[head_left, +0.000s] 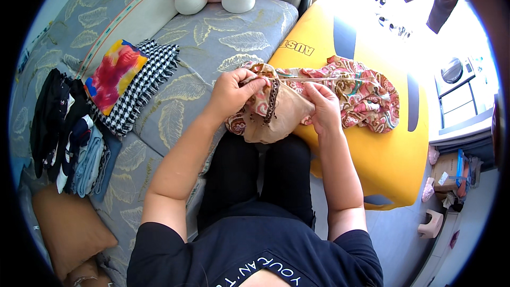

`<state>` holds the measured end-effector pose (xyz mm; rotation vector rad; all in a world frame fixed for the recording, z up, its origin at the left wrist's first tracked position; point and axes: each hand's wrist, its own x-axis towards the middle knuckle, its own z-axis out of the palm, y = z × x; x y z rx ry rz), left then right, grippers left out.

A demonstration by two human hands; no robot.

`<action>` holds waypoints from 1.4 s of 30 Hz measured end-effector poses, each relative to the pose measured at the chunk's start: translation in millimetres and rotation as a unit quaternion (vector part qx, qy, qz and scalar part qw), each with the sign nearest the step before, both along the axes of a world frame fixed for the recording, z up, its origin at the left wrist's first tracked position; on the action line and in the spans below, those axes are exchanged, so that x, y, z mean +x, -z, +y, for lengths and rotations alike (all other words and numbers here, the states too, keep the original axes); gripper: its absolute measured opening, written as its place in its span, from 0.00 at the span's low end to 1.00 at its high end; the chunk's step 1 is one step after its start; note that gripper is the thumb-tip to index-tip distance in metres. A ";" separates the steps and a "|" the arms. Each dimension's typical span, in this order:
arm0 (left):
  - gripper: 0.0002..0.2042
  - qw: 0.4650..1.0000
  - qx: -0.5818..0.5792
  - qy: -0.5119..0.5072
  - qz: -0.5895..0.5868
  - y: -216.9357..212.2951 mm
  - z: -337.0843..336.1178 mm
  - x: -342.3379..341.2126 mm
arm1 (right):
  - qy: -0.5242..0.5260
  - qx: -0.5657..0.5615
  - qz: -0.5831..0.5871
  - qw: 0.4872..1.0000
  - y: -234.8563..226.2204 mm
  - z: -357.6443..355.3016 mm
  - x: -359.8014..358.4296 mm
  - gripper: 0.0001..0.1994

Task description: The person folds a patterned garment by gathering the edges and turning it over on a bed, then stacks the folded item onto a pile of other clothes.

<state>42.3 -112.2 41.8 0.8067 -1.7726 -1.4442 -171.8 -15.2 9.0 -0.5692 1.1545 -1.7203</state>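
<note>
The left hand (237,89) at eleven o'clock and right hand (323,107) at two pinch the patterned cloth (289,110), probably best tensioned evenly.

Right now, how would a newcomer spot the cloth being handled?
Find the big yellow block right of the grey leaf-print sofa. Partly across it lies a crumpled cloth, pinched by the left hand and right hand. Unlike the clothes pile on the sofa, it shows pink-and-brown swirls and a plain beige patch.
</note>
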 end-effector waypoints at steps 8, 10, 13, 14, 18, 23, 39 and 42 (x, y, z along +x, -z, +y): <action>0.08 0.998 0.036 -0.051 0.016 -0.9 -2.2 -2.3 | 0.017 -0.056 0.326 0.943 -31.4 14.7 44.8 0.08; 0.08 0.998 0.040 -0.049 0.025 0.2 -1.5 -4.4 | -0.060 -0.011 0.363 0.930 -18.7 10.3 47.4 0.09; 0.09 0.995 0.055 -0.054 0.056 1.8 0.4 -7.2 | -0.095 0.014 0.224 0.970 -14.2 7.6 49.5 0.08; 0.09 0.994 0.069 -0.056 0.063 -0.7 2.3 -6.9 | -0.107 0.031 0.166 0.980 -13.1 7.5 48.7 0.08; 0.07 0.990 0.119 -0.055 0.061 -9.8 1.4 1.1 | -0.062 -0.004 0.024 0.998 -10.6 7.8 38.6 0.07; 0.07 0.987 0.139 -0.050 0.066 -2.8 -2.6 9.2 | -0.050 0.012 0.010 0.999 -5.9 11.4 33.5 0.07; 0.05 0.990 0.115 -0.030 0.077 15.9 -1.6 22.7 | -0.048 0.011 -0.013 0.999 5.2 16.2 31.5 0.08; 0.04 0.987 0.099 -0.007 0.127 24.6 -1.6 25.9 | -0.061 0.000 -0.006 0.998 2.8 19.9 33.9 0.07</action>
